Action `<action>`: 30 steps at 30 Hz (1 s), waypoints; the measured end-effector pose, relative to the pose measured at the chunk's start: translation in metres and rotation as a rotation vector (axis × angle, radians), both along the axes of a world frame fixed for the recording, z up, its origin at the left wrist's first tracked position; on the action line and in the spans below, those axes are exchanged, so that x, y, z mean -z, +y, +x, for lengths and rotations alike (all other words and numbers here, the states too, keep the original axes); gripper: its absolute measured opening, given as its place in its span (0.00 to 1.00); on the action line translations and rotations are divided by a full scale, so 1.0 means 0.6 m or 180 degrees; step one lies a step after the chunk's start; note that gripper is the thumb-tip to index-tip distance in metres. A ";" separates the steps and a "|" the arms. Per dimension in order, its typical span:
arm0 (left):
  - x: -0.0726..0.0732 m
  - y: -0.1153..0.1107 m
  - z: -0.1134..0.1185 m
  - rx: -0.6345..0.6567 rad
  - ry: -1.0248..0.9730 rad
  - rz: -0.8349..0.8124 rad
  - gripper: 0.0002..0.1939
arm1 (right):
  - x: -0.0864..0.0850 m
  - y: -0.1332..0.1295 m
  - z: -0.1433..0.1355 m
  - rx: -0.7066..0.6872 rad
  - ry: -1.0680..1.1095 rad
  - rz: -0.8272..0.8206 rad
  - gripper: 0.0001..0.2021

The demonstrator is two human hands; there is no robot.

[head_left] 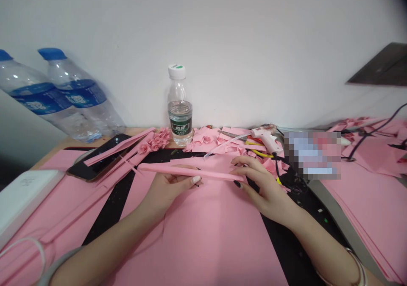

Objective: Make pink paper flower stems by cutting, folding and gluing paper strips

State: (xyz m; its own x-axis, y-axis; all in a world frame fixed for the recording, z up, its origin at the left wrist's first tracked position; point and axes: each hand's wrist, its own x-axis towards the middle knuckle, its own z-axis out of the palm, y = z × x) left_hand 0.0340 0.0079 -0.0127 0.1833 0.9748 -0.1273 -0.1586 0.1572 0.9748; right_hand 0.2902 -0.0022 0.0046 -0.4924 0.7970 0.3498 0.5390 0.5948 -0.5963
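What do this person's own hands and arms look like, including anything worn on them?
Both forearms are bare, with no sleeves. The left hand shows a pale nail, the right hand a dark one. A grey bangle circles the left wrist; thin silvery bangles circle the right.

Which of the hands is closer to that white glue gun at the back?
The right hand. It lies just in front of the glue gun, slightly left of it, pinching the pink paper strip. The left hand holds the strip farther left.
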 end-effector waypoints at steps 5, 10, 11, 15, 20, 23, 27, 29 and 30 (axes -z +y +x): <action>0.002 0.000 -0.001 0.0006 -0.0049 0.0027 0.03 | 0.000 -0.001 0.002 -0.0044 -0.0027 -0.0119 0.15; 0.006 0.002 -0.002 -0.0004 -0.0121 0.0036 0.03 | 0.000 0.000 0.004 -0.0104 -0.0018 -0.0199 0.16; 0.006 0.001 -0.002 -0.0001 -0.0126 0.0038 0.03 | -0.001 0.000 0.004 -0.0117 -0.0012 -0.0206 0.16; 0.007 0.001 -0.003 -0.0029 -0.0106 0.0035 0.03 | -0.002 0.000 0.004 -0.0133 0.0004 -0.0252 0.16; 0.005 0.004 -0.002 -0.0044 -0.0115 0.0057 0.03 | -0.002 -0.001 0.005 -0.0143 0.0027 -0.0288 0.17; 0.006 0.004 -0.002 -0.0061 -0.0099 0.0067 0.04 | -0.004 -0.002 0.005 -0.0133 0.0031 -0.0342 0.17; 0.009 0.003 -0.003 -0.0054 -0.0136 0.0032 0.04 | -0.006 -0.002 0.006 -0.0144 0.0048 -0.0380 0.18; 0.009 0.003 -0.003 -0.0054 -0.0147 0.0013 0.04 | -0.008 -0.001 0.006 -0.0150 0.0053 -0.0378 0.19; 0.009 0.003 -0.003 -0.0055 -0.0141 0.0002 0.04 | -0.008 0.000 0.006 -0.0153 0.0055 -0.0376 0.19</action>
